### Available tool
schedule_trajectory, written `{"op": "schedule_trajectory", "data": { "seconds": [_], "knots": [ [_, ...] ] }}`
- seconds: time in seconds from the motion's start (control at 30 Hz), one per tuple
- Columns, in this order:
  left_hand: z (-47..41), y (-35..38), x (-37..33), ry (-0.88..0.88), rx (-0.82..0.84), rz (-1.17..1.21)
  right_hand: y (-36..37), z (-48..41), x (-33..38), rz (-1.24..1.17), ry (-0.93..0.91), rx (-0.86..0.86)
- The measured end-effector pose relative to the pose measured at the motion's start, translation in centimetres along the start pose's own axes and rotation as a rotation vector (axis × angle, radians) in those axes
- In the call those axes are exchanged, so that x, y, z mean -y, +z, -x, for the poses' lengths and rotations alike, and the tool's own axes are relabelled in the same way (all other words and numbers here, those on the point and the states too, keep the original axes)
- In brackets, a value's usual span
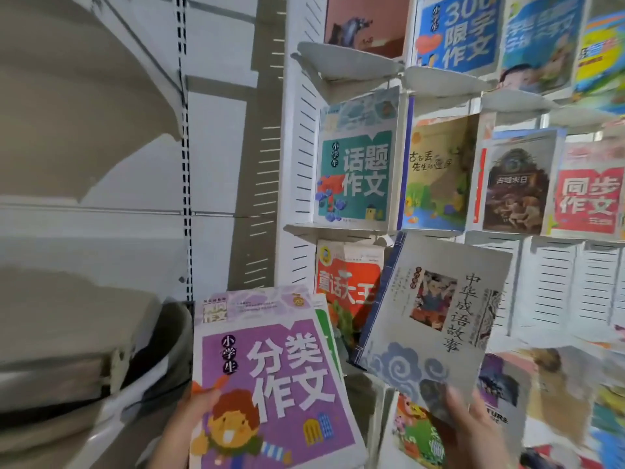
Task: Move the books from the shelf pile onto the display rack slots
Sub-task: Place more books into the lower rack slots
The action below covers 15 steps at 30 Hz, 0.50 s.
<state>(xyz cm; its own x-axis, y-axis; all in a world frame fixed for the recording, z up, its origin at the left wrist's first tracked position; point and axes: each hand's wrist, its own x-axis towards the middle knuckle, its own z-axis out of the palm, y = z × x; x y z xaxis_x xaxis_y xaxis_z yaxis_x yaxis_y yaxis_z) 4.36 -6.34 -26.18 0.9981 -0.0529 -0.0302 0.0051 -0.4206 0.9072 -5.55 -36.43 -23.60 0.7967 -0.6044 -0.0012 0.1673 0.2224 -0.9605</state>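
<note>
Against the white rack (554,286), the right hand (473,431) pinches the tilted grey book (436,319) by one low corner, so it may slip; the left hand (191,419) grips the purple book (277,384).

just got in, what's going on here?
A person is stocking a display rack. The left hand holds a purple book with a green-edged book under it; the right hand grips a grey book by its lower edge, tilted in front of the rack beside the orange book. It is not yet seated in a slot.
</note>
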Motion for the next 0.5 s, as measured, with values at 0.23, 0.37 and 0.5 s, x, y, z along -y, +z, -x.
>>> {"op": "schedule_trajectory", "data": {
  "seconds": [0.23,0.37,0.5],
  "knots": [
    [-1.6,0.1,-1.6,-0.19,-0.047,-0.034,0.0,-2.6,-5.0,-0.175,-0.025,-0.048],
    [-1.6,0.9,-2.7,-0.389,-0.098,0.022,-0.7,-4.4,-5.9,-0.214,0.052,-0.037],
    [-0.9,1.7,-3.6,-0.408,-0.107,0.018,1.3,-5.3,-5.5,-0.074,-0.013,0.05]
  ]
}}
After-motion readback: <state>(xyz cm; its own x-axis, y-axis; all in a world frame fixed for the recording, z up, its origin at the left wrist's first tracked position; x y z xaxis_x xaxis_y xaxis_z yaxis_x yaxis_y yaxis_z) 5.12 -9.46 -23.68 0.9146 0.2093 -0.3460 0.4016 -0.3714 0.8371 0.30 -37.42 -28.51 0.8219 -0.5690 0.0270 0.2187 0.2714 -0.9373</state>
